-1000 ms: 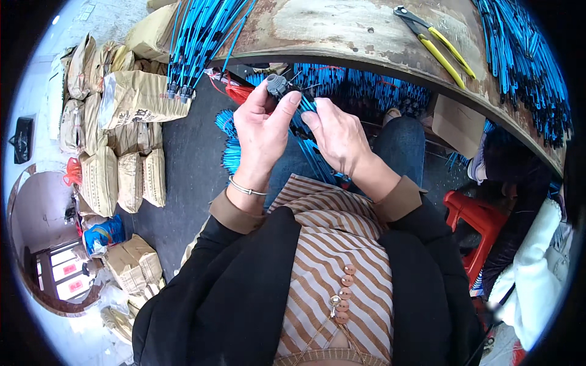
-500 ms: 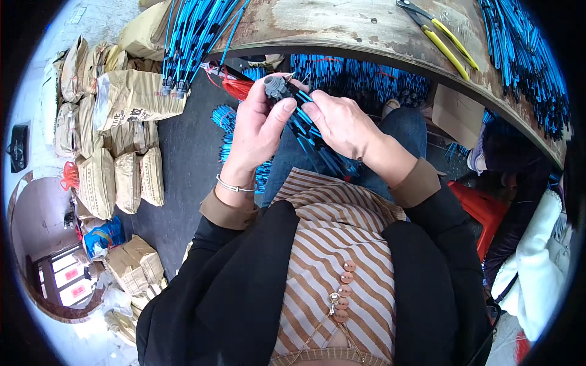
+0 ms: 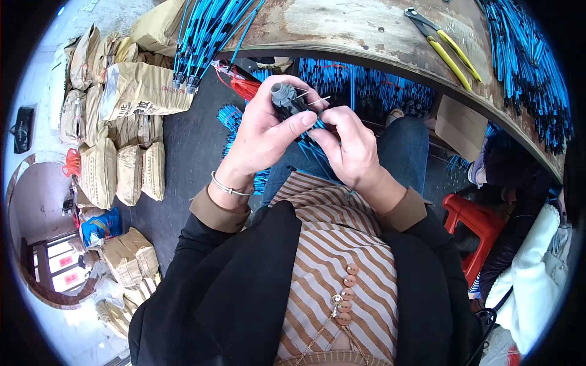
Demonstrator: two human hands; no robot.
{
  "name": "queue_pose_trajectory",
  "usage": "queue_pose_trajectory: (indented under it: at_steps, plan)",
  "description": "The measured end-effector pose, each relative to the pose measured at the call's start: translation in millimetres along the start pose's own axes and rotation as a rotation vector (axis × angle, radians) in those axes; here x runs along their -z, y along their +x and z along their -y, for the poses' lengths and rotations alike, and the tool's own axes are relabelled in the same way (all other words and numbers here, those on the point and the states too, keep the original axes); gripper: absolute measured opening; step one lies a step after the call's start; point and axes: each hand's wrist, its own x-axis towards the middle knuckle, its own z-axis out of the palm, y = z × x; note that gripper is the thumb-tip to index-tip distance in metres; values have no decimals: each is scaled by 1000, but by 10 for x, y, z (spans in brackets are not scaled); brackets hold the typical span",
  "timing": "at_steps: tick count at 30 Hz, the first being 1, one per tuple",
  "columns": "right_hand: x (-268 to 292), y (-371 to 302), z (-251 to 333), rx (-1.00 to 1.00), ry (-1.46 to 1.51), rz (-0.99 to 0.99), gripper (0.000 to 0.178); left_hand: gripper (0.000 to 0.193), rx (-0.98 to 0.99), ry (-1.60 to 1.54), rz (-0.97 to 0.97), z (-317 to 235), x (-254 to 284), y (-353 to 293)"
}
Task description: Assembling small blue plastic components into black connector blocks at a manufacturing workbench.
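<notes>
My left hand (image 3: pixel 262 131) grips a small grey connector plug (image 3: pixel 283 97) with thin bare wire ends sticking out of it to the right. My right hand (image 3: pixel 349 146) pinches the blue wires (image 3: pixel 312 143) that run down from that plug toward my lap. Both hands meet just below the edge of a worn, rusty workbench (image 3: pixel 342 27). A silver bracelet sits on my left wrist.
Bundles of blue cables (image 3: pixel 204 36) hang over the bench's left end and more lie at its right end (image 3: pixel 531 67). Yellow-handled pliers (image 3: pixel 442 43) rest on the bench. Stacked paper sacks (image 3: pixel 116 122) stand at the left, a red stool (image 3: pixel 479 229) at the right.
Both hands have stayed together on the plug and shifted slightly toward the bench. The plug is now turned so its grey end points up and the wire ends show.
</notes>
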Motion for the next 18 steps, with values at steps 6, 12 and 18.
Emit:
queue_pose_trajectory:
  at_steps: [6, 12, 18]
  plan:
    - [153, -69, -9, 31, 68, 19, 12, 36, -89, -163, 147, 104, -37, -9]
    - [125, 71, -53, 58, 204, 6, 9, 37, -140, -202, 159, 142, -39, -25]
    - [125, 156, -90, -8, 148, 255, 14, 29, -132, -248, 34, 167, -38, -23]
